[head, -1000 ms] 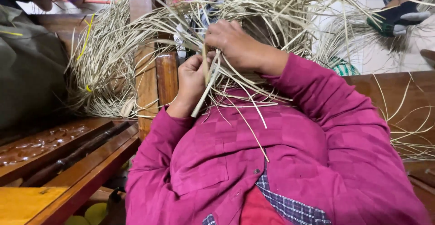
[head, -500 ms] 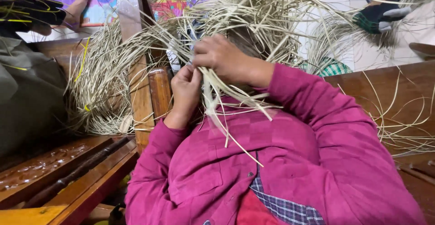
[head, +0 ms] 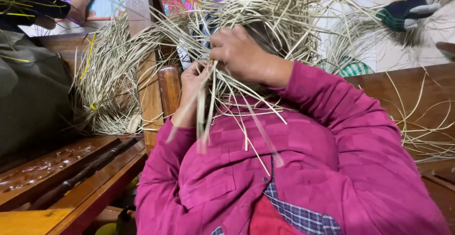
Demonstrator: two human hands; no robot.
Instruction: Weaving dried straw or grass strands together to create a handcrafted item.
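Left hand (head: 193, 85) clenched on a bunch of pale straw strips (head: 208, 107), loose ends hanging below it, blurred; right hand (head: 241, 55) just above and touching, fingers pinched on the same strips where they leave the tangled straw mass (head: 265, 12); wooden post (head: 150, 93) just left of the left hand.

The right hand (head: 239, 55) is shifting slightly rightward over the left hand (head: 194, 85), while the loose straw strips (head: 208, 116) are now swinging down below the left hand.
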